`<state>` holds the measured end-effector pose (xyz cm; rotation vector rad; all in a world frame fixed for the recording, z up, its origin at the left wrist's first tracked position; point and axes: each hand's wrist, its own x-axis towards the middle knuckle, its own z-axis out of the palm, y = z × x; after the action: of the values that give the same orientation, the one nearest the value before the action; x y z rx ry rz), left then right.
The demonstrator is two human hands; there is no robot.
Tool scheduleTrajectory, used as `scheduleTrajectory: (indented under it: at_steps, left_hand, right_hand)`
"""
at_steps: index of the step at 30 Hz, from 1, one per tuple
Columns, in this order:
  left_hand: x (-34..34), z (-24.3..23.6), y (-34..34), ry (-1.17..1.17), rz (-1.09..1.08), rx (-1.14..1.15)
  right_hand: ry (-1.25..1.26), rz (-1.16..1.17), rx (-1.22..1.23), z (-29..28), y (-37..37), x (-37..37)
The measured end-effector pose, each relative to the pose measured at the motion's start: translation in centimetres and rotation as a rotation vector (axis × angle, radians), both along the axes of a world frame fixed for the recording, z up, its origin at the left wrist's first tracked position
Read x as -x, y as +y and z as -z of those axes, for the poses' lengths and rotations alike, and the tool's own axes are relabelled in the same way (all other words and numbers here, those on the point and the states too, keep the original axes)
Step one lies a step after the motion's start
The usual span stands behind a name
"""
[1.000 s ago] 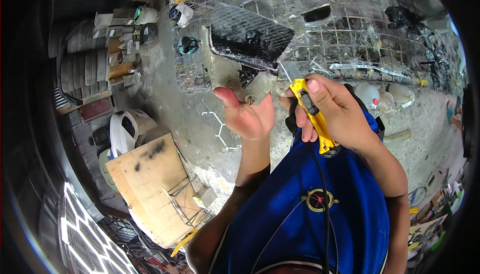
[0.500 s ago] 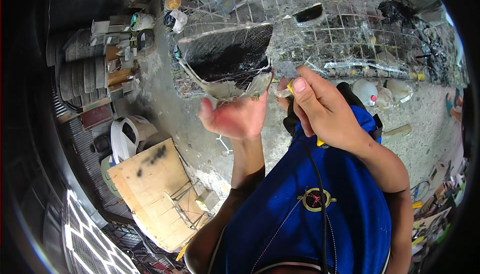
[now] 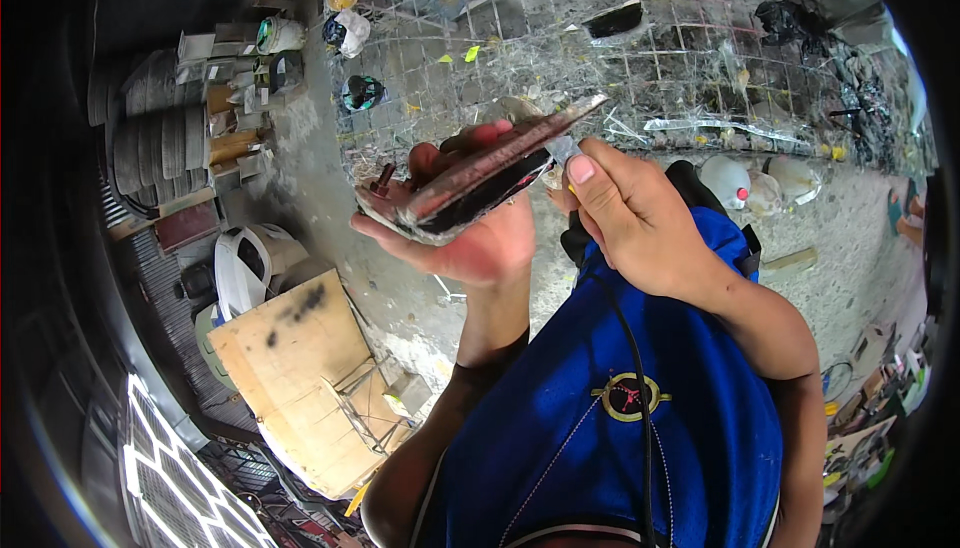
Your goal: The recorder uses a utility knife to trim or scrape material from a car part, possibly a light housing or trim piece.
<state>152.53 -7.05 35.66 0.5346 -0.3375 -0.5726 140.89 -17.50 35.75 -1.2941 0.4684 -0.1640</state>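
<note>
My left hand (image 3: 490,248) grips a rough-edged black moulded panel (image 3: 505,176), thumb at its near left end and fingers curled behind. The panel is tilted nearly edge-on, showing a reddish-brown side, a black inner face and a bolt-like stub (image 3: 382,180) at its left end. My right hand (image 3: 632,210) is closed on a flat-bladed tool (image 3: 564,151), thumb pressed along it. Its pale blade lies at the panel's right edge; whether they touch I cannot tell. Most of the tool's handle is hidden in the hand.
Beyond my hands lies a wire grid (image 3: 700,68) strewn with plastic scraps and a small black piece (image 3: 613,20). White jugs (image 3: 724,182) stand at the right. Leftward are a wooden board (image 3: 300,348), a white moulded part (image 3: 243,273) and stacked grey curved pieces (image 3: 160,138).
My left hand has turned the panel from face-up to nearly edge-on, its right end now raised toward the far right. My right hand with the tool has barely moved.
</note>
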Motion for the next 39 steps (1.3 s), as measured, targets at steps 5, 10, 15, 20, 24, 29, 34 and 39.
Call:
scheduleTrajectory:
  at_steps: [5,10,15,20,24,29,34,39]
  left_hand:
    - [0.2,1.3,-0.3,-0.164,-0.191,-0.032]
    - [0.8,2.0,-0.4,-0.128,-0.242,-0.069]
    - [2.0,2.3,-1.1,0.012,-0.295,-0.020]
    - [2.4,2.4,-1.4,0.105,-0.315,0.012]
    - [2.0,2.7,-1.7,0.041,-0.431,-0.091]
    - [2.1,3.1,-1.6,0.039,-0.535,-0.322]
    - [1.7,5.7,-1.5,0.091,-0.426,-0.086]
    - [0.5,7.8,-1.4,0.071,-0.289,-0.076]
  right_hand:
    - [-0.019,0.039,-0.058,0.3,1.0,0.4]
    - [-0.031,0.096,-0.074,0.5,1.9,0.4]
    - [0.039,0.078,-0.100,0.5,2.5,0.5]
    - [0.066,0.082,-0.103,0.5,2.9,0.3]
    - [0.064,0.099,-0.115,0.5,3.2,-0.1]
    - [0.108,0.097,-0.191,0.3,3.6,-0.4]
    - [0.031,0.011,-0.229,0.1,4.6,-1.0]
    - [0.046,0.061,-0.294,0.4,4.6,-1.5]
